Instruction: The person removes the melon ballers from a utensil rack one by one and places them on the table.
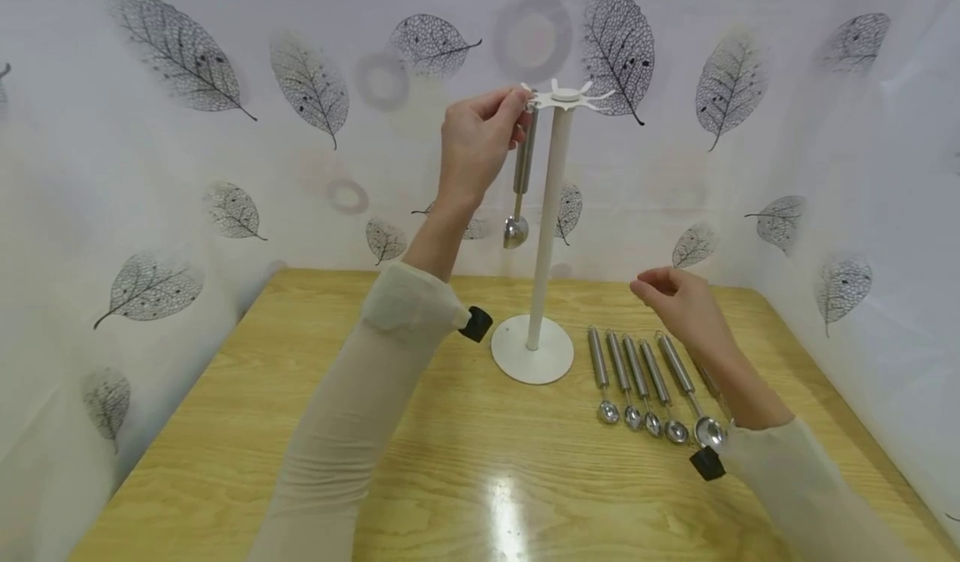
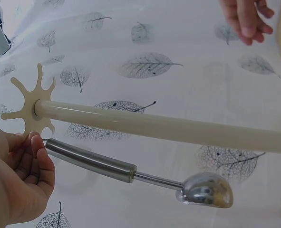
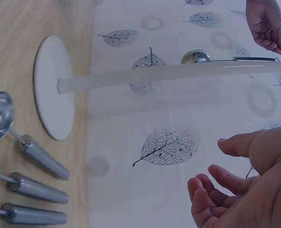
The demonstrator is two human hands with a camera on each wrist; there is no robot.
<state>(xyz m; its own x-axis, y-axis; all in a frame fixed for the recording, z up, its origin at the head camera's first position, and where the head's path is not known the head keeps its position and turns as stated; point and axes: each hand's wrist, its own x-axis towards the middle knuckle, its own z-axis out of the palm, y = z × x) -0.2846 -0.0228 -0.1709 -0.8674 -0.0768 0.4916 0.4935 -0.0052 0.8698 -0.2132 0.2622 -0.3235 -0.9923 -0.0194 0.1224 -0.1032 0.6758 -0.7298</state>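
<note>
High in the head view, my left hand (image 1: 480, 137) pinches the top end of a steel scoop (image 1: 524, 162) between thumb and fingers, right beside the white stand's hooked top (image 1: 566, 99). The scoop hangs handle up, its round bowl (image 2: 207, 190) lowest and to the left of the pole (image 1: 550, 220). My fingertips hide the loop of its handle. Over the right of the table, my right hand (image 1: 686, 308) hovers with loosely bent fingers and nothing in them. Below and beside it lies a row of several steel scoops (image 1: 637, 366).
The stand's round white base (image 1: 532, 362) rests on the wooden table (image 1: 420, 479), left of the scoop row. One more handle (image 1: 708, 381) lies partly behind my right forearm. A curtain with leaf prints (image 1: 300, 212) closes off the back and sides.
</note>
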